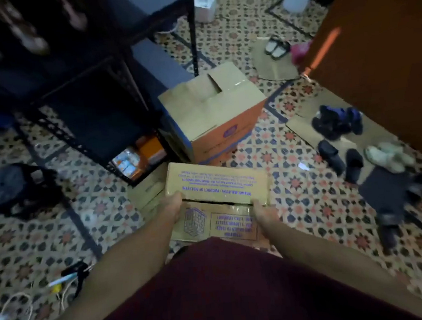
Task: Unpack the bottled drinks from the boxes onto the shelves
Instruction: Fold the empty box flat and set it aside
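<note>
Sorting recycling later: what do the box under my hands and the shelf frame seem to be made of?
Box: brown cardboard, matte, judging by its folded flaps and purple print; the shinier strip along the seam looks like tape. Shelf frame: probably dark painted metal, given thin uprights with punched holes; dim light hides the finish.

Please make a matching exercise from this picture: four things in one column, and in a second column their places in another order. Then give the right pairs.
1. box with purple print
2. box with orange and blue sides
3. pair of sandals
4. black bag

A. on a cardboard scrap, far across the floor
B. on the floor, left of the black shelf rack
C. gripped at its top flaps by the left hand and the right hand
D. beside the rack, just beyond the nearer box

Pairs: 1-C, 2-D, 3-A, 4-B
</note>
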A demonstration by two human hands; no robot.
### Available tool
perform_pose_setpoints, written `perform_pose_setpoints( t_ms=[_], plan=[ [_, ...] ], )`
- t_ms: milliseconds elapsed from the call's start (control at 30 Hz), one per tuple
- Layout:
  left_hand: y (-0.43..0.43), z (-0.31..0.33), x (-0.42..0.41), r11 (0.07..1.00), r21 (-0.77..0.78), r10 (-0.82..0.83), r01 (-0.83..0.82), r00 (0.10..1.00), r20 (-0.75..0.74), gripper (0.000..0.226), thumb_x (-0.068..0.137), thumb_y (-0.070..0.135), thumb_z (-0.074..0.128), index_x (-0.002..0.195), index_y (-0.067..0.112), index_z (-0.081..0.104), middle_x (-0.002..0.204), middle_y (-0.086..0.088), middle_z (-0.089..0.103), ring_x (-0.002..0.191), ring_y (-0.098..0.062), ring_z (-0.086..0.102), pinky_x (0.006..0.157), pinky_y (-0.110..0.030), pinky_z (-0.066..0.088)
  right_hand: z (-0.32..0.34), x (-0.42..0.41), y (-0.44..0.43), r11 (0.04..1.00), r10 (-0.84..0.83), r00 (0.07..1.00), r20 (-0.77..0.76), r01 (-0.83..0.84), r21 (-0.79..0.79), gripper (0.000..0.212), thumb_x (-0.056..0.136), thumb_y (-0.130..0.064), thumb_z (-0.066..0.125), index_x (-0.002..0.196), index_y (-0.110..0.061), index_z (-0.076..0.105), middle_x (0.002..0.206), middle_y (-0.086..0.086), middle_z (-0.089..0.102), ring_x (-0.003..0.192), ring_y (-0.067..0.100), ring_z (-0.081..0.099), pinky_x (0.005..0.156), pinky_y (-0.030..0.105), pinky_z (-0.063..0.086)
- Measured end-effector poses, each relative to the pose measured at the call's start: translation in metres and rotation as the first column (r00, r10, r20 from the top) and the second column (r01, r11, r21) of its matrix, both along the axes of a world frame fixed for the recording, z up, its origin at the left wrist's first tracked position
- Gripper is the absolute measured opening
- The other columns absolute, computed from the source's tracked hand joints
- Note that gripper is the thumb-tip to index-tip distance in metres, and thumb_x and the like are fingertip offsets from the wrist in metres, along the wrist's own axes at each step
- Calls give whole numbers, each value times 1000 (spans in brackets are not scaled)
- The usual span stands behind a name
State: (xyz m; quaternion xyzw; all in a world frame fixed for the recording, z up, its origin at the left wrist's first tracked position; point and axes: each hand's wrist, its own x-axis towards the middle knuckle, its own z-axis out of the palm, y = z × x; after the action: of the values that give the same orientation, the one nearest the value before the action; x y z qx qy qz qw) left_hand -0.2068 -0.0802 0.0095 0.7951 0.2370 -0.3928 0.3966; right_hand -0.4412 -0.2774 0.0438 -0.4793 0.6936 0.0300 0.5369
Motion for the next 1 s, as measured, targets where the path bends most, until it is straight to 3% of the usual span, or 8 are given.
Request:
perform_pose_setpoints(
  t_ms=[167,233,333,467,600,733,900,1000],
  plan=[
    [37,54,-58,965,5,261,-262,965,22,41,80,36,61,116,18,57,110,-4,63,95,-26,59,79,-37,48,-58,13,-35,962,270,963,19,-270,41,105,49,-77,63,129,-11,49,103,10,71,86,33,72,76,51,62],
    [46,94,-81,934,-3,357,-357,934,27,25,88,28,58,110,15,59,102,-5,63,92,-26,59,80,-35,48,-7,27,-18,935,346,934,89,-352,54,76,68,-59,71,118,-6,47,101,13,69,86,35,72,75,54,62],
    [70,99,-97,871,3,491,-492,870,36,34,88,26,58,116,8,61,100,-7,64,89,-26,58,83,-34,49,38,47,6,881,462,881,99,-469,60,45,86,-44,69,111,-8,58,95,13,73,81,34,73,71,53,63],
    [90,104,-106,849,27,528,-527,849,-31,38,92,27,57,123,6,50,114,-12,57,97,-28,51,92,-37,45,-36,74,-10,831,550,834,48,-552,66,83,58,-64,74,120,-13,54,97,11,73,79,35,74,64,54,62],
    [114,88,-95,868,57,496,-493,864,-82,56,90,33,58,135,1,49,128,-14,57,110,-33,55,101,-42,47,22,102,33,819,571,821,4,-570,68,64,75,-52,69,120,-10,51,100,13,69,83,32,71,73,46,63],
    [141,66,-73,901,83,433,-425,891,-136,58,89,36,62,135,3,51,130,-15,58,113,-33,56,104,-44,46,33,126,51,805,593,802,-69,-594,7,51,94,-34,67,130,-8,42,92,9,62,64,20,61,45,24,47],
    [146,44,-59,888,91,460,-452,878,-130,63,92,36,61,145,9,40,145,-13,47,127,-36,50,106,-47,43,13,150,63,775,630,771,-91,-632,13,64,91,-40,70,136,-7,37,119,11,60,97,31,63,83,40,55],
    [142,14,-51,849,79,529,-523,832,-169,39,91,34,63,118,6,57,120,-13,64,105,-33,62,95,-47,52,-9,171,58,734,678,724,-124,-674,82,57,91,-41,70,126,-7,43,108,11,62,86,27,61,66,33,49]
  ],
)
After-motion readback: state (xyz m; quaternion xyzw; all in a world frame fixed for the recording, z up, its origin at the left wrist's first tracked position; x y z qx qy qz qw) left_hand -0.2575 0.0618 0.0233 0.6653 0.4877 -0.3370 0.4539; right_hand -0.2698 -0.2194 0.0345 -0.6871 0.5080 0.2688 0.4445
